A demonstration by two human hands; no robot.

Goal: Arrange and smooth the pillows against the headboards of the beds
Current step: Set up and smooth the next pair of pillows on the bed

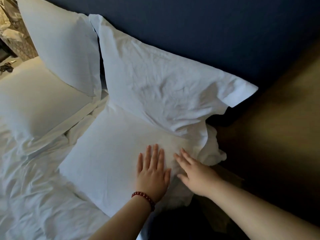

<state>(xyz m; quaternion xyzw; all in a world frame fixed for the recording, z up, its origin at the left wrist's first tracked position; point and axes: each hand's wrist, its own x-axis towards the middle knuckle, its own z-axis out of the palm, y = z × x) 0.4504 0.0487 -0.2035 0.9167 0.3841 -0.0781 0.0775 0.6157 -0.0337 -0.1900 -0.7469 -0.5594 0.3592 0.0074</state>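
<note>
The left hand (pixel 152 172), a red bead bracelet (pixel 143 199) at its wrist, and the right hand (pixel 195 175) press flat, each grip released, on the smooth white front pillow (pixel 110 153) lying on the rumpled bed (pixel 34 179); behind it the creased, flanged rear pillow (pixel 155 80) leans against the navy headboard (pixel 190 23)

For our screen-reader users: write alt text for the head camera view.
Two bare hands, the left hand wearing a red bead bracelet and the right hand, press flat on a white pillow lying on a bed. Behind it a wrinkled pillow leans against a dark blue headboard.
</note>
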